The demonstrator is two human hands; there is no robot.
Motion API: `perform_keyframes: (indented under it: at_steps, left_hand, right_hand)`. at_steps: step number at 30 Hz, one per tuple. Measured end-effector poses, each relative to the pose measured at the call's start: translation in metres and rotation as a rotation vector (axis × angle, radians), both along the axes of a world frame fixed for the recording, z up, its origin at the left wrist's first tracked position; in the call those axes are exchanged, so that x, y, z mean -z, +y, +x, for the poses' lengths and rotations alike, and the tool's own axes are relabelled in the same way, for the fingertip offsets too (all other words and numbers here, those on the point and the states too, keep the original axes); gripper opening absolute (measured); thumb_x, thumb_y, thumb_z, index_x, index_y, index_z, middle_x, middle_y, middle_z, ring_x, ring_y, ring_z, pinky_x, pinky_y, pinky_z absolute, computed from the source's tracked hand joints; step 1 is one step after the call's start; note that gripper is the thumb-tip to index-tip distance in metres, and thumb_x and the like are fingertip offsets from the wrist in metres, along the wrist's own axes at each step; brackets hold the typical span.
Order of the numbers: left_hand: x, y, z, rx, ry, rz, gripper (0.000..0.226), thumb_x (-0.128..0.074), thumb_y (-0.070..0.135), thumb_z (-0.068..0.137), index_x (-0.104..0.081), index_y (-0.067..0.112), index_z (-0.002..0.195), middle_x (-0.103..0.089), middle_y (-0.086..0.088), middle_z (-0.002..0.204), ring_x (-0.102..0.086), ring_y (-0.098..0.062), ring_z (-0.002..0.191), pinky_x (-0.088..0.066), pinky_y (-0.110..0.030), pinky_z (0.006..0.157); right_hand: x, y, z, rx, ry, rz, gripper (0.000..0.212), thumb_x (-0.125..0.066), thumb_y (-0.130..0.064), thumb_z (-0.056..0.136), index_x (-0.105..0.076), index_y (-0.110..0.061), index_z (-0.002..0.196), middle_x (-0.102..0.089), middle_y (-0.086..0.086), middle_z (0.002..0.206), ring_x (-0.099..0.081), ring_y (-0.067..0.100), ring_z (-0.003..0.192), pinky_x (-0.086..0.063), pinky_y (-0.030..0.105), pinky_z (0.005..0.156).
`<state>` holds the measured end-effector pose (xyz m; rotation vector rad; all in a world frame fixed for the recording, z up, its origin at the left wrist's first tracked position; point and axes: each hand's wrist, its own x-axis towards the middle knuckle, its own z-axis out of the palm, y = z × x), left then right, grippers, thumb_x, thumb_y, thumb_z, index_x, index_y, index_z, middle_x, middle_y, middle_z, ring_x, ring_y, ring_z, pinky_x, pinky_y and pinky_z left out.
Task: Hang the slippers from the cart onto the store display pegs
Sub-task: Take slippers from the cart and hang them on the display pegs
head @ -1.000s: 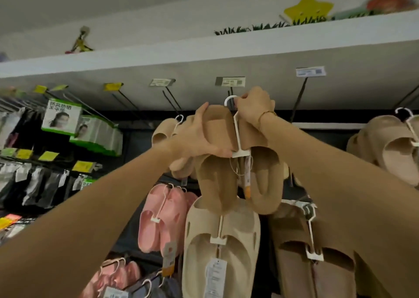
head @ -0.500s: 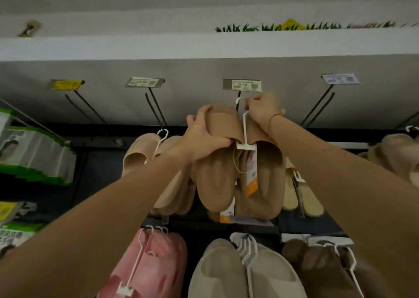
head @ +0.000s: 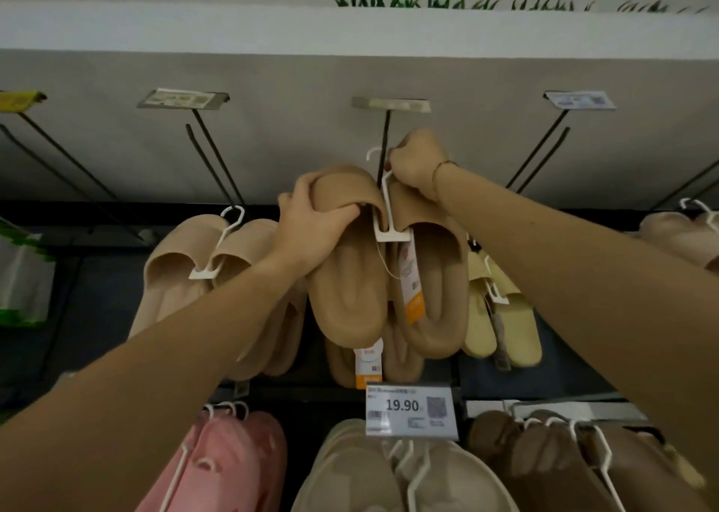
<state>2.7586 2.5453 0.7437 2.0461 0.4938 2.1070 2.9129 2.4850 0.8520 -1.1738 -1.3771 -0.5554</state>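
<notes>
A pair of tan slippers [head: 350, 289] hangs on a white plastic hanger [head: 385, 215], raised to the black centre display peg [head: 384, 142]. My left hand [head: 311, 223] grips the top of the left slipper, fingers curled over its strap. My right hand [head: 418, 163] pinches the hanger's stem just below its hook, which sits right at the peg. An orange and white tag [head: 410, 278] dangles between the two slippers. More tan slippers hang behind this pair on the same peg. The cart is out of view.
Beige slippers [head: 186, 274] hang on the peg to the left, yellow ones [head: 502, 317] to the right. Bare pegs [head: 541, 153] jut out at upper right and far left. Below hang pink [head: 221, 465], cream and brown [head: 544, 461] pairs and a 19.90 price label [head: 410, 408].
The camera has tilted down and moved closer. Both hands have kept their hold, and the hanger's hook has moved up closer to the centre peg.
</notes>
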Motion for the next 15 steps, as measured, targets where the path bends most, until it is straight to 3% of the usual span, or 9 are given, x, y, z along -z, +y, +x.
perform_keyframes:
  at_steps: [3,5,7,9,13,15]
  left_hand:
    - [0.005,0.022,0.007,-0.034,0.020,-0.040,0.071,-0.072,0.038,0.087,-0.035,0.032,0.146,-0.033,0.000,0.129,-0.044,-0.017,0.107,-0.039,-0.029,0.088]
    - [0.010,0.044,0.015,-0.039,0.014,-0.061,0.073,-0.073,0.036,0.087,-0.033,0.029,0.147,-0.034,-0.004,0.134,-0.044,-0.018,0.110,-0.040,-0.030,0.091]
    - [0.017,0.072,0.025,-0.049,0.006,-0.090,0.079,-0.076,0.036,0.084,-0.031,0.027,0.149,-0.034,-0.008,0.139,-0.045,-0.021,0.118,-0.041,-0.032,0.094]
    - [0.027,0.100,0.036,-0.067,0.010,-0.124,0.086,-0.078,0.039,0.081,-0.028,0.029,0.150,-0.034,-0.008,0.142,-0.043,-0.024,0.126,-0.043,-0.037,0.100]
    - [0.044,0.141,0.053,-0.029,0.046,-0.147,0.094,-0.080,0.036,0.081,-0.020,0.030,0.153,-0.030,-0.008,0.145,-0.042,-0.022,0.127,-0.040,-0.036,0.104]
    - [0.052,0.156,0.060,-0.121,0.104,-0.098,0.090,-0.075,0.040,0.085,-0.018,0.030,0.155,-0.031,-0.011,0.146,-0.044,-0.027,0.128,-0.041,-0.040,0.105]
  right_hand:
    - [0.013,0.022,0.001,0.024,-0.010,-0.073,0.023,-0.058,-0.022,0.096,-0.059,-0.010,0.076,-0.064,0.012,0.082,-0.065,0.034,0.087,-0.056,0.042,0.080]
    - [0.027,0.040,0.001,0.120,-0.064,-0.116,0.021,-0.054,-0.023,0.097,-0.059,-0.011,0.080,-0.062,0.010,0.085,-0.061,0.032,0.090,-0.052,0.040,0.078]
    - [0.039,0.062,0.006,0.187,-0.106,-0.183,0.024,-0.050,-0.026,0.099,-0.064,-0.008,0.104,-0.062,0.015,0.114,-0.057,0.035,0.109,-0.050,0.046,0.094]
    - [0.055,0.085,0.014,0.239,-0.148,-0.277,0.038,-0.046,-0.028,0.100,-0.056,-0.005,0.129,-0.045,0.018,0.140,-0.043,0.038,0.128,-0.039,0.048,0.107]
    - [0.087,0.128,0.033,0.390,-0.294,-0.253,0.049,-0.037,-0.036,0.102,-0.041,-0.008,0.142,-0.036,0.016,0.146,-0.035,0.035,0.134,-0.029,0.044,0.111]
    - [0.103,0.145,0.044,0.422,-0.357,-0.245,0.053,-0.032,-0.038,0.104,-0.031,-0.011,0.151,-0.033,0.014,0.151,-0.031,0.032,0.140,-0.023,0.043,0.117]
